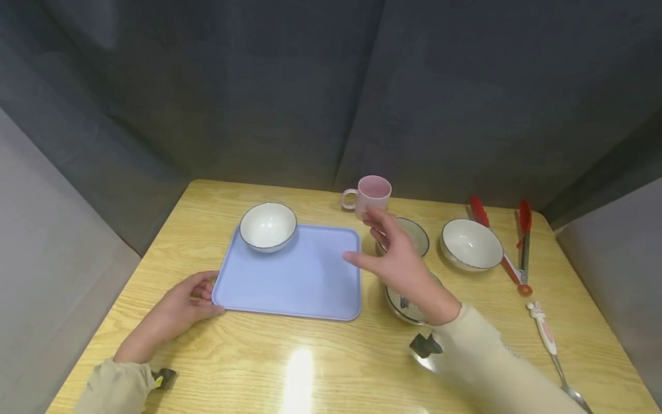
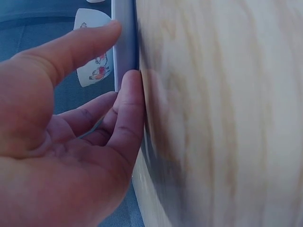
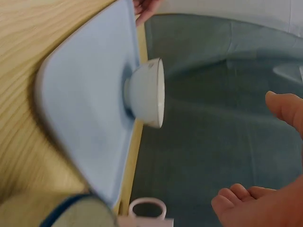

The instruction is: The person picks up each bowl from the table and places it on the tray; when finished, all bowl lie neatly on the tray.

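- Head view: the blue tray (image 1: 305,279) lay flat on the surface (image 1: 238,356), long axis left to right. The left grip (image 1: 178,307), nearer, pinched its near left corner. The right grip (image 1: 400,261) hung near its right edge, empty, thumb and fingers wide apart.
- Left wrist: thumb and fingers stood narrowly apart at the rim.
- Right wrist: the white bowl (image 3: 144,94) stood upright on the tray.
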Action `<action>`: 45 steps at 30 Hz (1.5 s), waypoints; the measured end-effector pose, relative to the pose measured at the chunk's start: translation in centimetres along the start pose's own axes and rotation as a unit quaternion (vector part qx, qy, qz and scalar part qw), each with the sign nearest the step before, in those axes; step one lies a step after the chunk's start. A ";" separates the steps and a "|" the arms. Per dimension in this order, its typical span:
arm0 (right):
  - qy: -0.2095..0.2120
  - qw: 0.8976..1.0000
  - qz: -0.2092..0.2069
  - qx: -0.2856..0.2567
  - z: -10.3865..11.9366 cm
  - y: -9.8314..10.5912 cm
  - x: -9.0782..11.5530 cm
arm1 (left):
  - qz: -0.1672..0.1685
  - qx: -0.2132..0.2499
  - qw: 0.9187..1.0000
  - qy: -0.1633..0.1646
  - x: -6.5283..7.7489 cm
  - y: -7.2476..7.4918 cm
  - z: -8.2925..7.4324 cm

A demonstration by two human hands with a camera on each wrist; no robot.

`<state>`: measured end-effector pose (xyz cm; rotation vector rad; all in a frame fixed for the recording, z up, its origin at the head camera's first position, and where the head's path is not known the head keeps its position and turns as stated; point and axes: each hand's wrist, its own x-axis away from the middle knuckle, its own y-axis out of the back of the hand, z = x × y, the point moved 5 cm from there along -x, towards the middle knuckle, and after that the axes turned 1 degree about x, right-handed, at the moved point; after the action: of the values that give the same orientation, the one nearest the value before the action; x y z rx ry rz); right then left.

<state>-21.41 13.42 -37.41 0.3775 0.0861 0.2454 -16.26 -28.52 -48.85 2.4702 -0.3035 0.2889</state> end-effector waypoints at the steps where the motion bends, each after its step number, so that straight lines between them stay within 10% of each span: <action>1: -0.003 1.000 -0.001 0.003 -0.3 0.4 0.2 | 0.001 0.000 1.000 0.000 0.0 0.0 0.0; 29: -0.067 0.977 -0.172 0.102 -8.3 14.6 5.2 | 0.002 0.002 1.000 -0.006 -0.1 -0.1 0.2; 45: -0.087 0.965 -0.223 0.111 -13.1 17.7 5.8 | 0.005 -0.005 1.000 -0.006 -0.1 0.0 0.3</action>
<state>-21.36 35.49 -43.16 0.5888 0.0239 -0.2459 -16.35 -28.67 -49.15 2.4612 -0.3208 0.2771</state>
